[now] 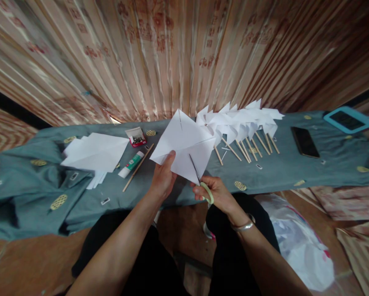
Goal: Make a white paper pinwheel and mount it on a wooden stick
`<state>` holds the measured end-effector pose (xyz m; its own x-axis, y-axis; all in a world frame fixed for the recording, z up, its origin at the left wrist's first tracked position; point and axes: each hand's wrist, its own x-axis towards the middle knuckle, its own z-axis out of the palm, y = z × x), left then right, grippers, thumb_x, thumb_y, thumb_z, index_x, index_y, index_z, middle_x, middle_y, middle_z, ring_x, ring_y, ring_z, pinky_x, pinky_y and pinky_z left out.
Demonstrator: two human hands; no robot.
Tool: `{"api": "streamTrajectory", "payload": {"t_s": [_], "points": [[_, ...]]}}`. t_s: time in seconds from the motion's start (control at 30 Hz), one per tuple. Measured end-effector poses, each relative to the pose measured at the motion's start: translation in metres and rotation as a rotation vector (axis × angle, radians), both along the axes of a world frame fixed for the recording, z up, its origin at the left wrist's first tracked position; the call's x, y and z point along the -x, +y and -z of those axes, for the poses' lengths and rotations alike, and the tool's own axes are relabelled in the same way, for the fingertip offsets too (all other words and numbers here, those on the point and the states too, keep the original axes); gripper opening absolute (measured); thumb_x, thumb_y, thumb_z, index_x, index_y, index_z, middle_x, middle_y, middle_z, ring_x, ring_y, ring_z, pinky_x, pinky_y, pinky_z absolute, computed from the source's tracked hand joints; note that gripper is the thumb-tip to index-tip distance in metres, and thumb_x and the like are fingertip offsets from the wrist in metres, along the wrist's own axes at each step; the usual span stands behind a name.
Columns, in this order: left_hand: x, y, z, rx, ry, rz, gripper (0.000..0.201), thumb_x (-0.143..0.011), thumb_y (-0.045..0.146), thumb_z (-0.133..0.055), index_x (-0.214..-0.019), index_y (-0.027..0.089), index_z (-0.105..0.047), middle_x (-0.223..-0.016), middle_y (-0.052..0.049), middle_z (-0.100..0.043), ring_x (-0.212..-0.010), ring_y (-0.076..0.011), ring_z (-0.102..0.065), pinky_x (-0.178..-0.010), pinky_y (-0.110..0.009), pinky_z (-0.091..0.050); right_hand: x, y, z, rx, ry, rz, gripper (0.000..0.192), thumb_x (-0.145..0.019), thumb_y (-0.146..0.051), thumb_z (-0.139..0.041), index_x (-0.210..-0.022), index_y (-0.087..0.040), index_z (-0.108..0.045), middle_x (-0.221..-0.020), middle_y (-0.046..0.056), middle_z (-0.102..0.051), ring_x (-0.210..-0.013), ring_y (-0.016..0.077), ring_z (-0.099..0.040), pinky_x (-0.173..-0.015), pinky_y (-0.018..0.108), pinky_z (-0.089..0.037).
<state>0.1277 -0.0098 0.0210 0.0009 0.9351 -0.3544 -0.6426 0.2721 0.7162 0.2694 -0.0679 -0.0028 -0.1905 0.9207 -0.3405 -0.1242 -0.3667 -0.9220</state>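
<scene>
Nearest, the right hand (216, 194) has its grip closed through the pale green handles of the scissors (199, 181), blades slanting up and to the left into the lower corner of the white paper square (184, 146). The left hand (163, 177) pinches the paper's lower left edge, thumb on top. The sheet is held over the near edge of the desk (264, 174), tilted like a diamond, one corner pointing away. Open cloth lies right of the hands. Farther left lie a wooden stick (138, 167), glue stick (131, 164) and paper stack (94, 154); behind, a row of paper pinwheels (242, 123).
</scene>
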Motion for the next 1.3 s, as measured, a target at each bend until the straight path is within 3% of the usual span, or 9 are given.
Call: {"api": "streamTrajectory", "payload": {"t_s": [0.13, 0.57, 0.8, 1.0, 1.3], "points": [[0.0001, -0.0003, 0.0, 0.002, 0.0, 0.005, 0.022, -0.09, 0.016, -0.059, -0.111, 0.018, -0.066, -0.095, 0.0, -0.074, -0.082, -0.0131, -0.068, -0.074, -0.023, -0.053, -0.0018, -0.0009, 0.0024, -0.016, -0.027, -0.017, 0.055, -0.051, -0.063, -0.085, -0.068, -0.017, -0.062, -0.052, -0.004, -0.058, -0.044, 0.0074, -0.049, -0.046, 0.022, -0.04], [0.0009, -0.0015, 0.006, -0.027, 0.022, 0.03, 0.037, -0.077, 0.026, -0.075, -0.112, 0.015, -0.065, -0.1, -0.005, -0.075, -0.094, -0.0198, -0.07, -0.091, -0.032, -0.051, -0.0002, 0.0006, 0.0053, -0.006, 0.016, 0.008, 0.047, -0.049, -0.052, -0.09, -0.064, -0.016, -0.065, -0.051, -0.004, -0.061, -0.044, 0.0061, -0.049, -0.044, 0.019, -0.037], [0.0023, -0.0016, 0.0073, -0.042, 0.017, 0.02, 0.035, -0.074, 0.027, -0.077, -0.105, 0.015, -0.065, -0.094, -0.003, -0.075, -0.081, -0.016, -0.069, -0.077, -0.027, -0.052, 0.0022, 0.0006, 0.0039, 0.018, 0.04, 0.037, 0.045, -0.046, -0.05, -0.091, -0.06, -0.016, -0.065, -0.048, -0.004, -0.061, -0.041, 0.0051, -0.048, -0.043, 0.018, -0.037], [0.0032, -0.0026, 0.0081, -0.04, 0.033, 0.021, 0.036, -0.074, 0.029, -0.076, -0.106, 0.016, -0.065, -0.095, -0.003, -0.075, -0.081, -0.0156, -0.069, -0.075, -0.027, -0.051, 0.0021, 0.0005, 0.0063, 0.024, 0.018, 0.044, 0.046, -0.046, -0.05, -0.092, -0.06, -0.015, -0.065, -0.046, -0.004, -0.061, -0.04, 0.0054, -0.048, -0.042, 0.019, -0.036], [0.0059, 0.0008, 0.0078, -0.008, 0.035, -0.01, 0.024, -0.082, 0.02, -0.068, -0.105, 0.018, -0.067, -0.09, -0.002, -0.075, -0.081, -0.0155, -0.07, -0.083, -0.028, -0.054, -0.0002, -0.0024, 0.0018, 0.018, -0.034, -0.081, 0.05, -0.053, -0.058, -0.086, -0.071, -0.016, -0.065, -0.057, -0.003, -0.064, -0.05, 0.0082, -0.054, -0.049, 0.02, -0.042]]}}
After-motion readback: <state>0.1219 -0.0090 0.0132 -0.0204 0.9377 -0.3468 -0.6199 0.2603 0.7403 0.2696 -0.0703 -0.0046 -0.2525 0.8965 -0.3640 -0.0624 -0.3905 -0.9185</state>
